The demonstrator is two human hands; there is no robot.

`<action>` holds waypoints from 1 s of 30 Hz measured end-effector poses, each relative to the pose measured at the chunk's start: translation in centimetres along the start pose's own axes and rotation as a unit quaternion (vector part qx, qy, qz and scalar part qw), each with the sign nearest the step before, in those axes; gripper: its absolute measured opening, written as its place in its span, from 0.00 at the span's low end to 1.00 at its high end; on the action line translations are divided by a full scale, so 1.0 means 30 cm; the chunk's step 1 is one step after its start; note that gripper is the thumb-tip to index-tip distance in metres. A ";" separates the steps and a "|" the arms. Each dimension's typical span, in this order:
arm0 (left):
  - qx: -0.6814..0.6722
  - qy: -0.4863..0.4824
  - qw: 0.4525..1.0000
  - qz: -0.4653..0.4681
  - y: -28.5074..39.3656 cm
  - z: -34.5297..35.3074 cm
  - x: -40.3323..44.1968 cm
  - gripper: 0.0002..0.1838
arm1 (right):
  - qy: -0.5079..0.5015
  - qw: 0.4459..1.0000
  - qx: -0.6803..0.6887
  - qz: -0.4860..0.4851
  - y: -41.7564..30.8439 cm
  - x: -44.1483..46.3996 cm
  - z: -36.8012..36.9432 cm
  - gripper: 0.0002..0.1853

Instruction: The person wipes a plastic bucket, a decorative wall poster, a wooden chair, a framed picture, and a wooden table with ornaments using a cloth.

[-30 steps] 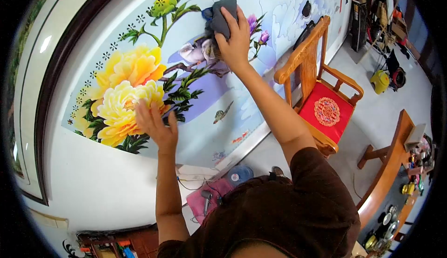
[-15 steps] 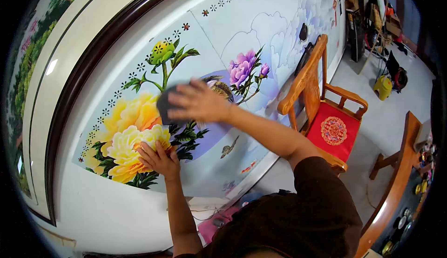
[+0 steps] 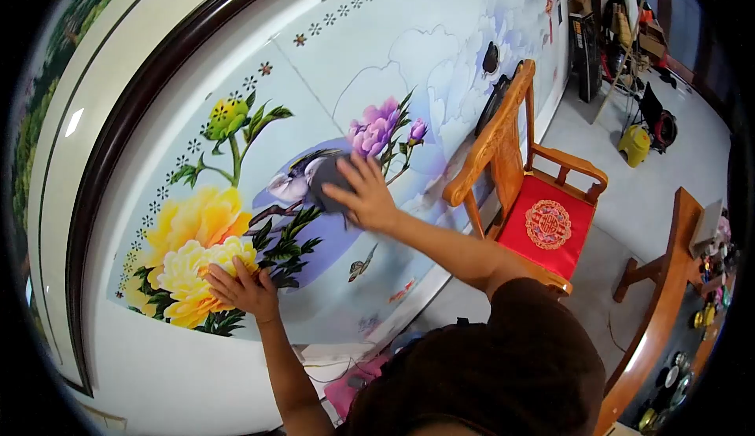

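A fan-shaped floral mural point(image 3: 307, 90) covers the white wall in front of me. My right hand point(image 3: 366, 192) presses a dark grey pad or folded cloth point(image 3: 329, 183) against it, over a painted bird and just below a purple flower point(image 3: 375, 127). The pad's exact kind is unclear, and part of it is hidden by my fingers. Lower left, my left hand point(image 3: 248, 290) lies open with spread fingers on the large yellow flower point(image 3: 189, 267). Painted dark leaves point(image 3: 291, 235) show between my two hands.
A dark curved frame point(image 3: 102, 169) arches along the left. To my right stands a wooden chair point(image 3: 491, 141) with a red cushion point(image 3: 543, 228), close to the wall. Further right are a wooden table point(image 3: 657, 310) holding small items and a yellow container point(image 3: 634, 145) on the floor.
My right hand has moved the pad across the mural, away from the yellow flower toward the purple one, uncovering the bird's head. My left hand stays on the yellow flower; the view has shifted slightly.
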State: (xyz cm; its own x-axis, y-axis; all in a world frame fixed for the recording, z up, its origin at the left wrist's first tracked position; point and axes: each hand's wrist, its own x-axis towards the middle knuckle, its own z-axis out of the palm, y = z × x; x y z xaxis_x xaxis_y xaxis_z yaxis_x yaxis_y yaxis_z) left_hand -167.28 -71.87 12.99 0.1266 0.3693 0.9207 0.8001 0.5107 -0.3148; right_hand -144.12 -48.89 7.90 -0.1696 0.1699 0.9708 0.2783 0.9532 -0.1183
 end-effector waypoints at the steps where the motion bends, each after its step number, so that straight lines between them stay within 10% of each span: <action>1: 0.000 0.005 1.000 0.005 0.002 -0.001 0.004 0.34 | -0.026 0.999 0.015 -0.016 0.007 -0.067 0.013 0.41; 14: 0.011 0.002 1.000 0.009 -0.003 -0.015 0.000 0.34 | 0.289 0.934 -0.086 0.189 0.625 0.588 -0.238 0.38; 18: 0.007 0.009 1.000 0.018 -0.001 -0.012 0.009 0.36 | 0.325 0.848 -0.068 0.414 0.807 0.614 -0.291 0.33; 30: -0.031 -0.024 0.999 0.000 0.001 -0.037 0.004 0.36 | 0.160 0.984 0.008 0.071 -0.068 0.604 -0.157 0.37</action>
State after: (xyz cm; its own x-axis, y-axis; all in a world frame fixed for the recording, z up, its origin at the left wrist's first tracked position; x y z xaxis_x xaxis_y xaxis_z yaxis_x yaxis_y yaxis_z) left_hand -166.58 -72.67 13.35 0.0984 0.4071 0.9081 0.8351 0.4626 -0.2979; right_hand -143.33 -48.93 26.72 0.1778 0.2169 0.9599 0.2625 0.9296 -0.2587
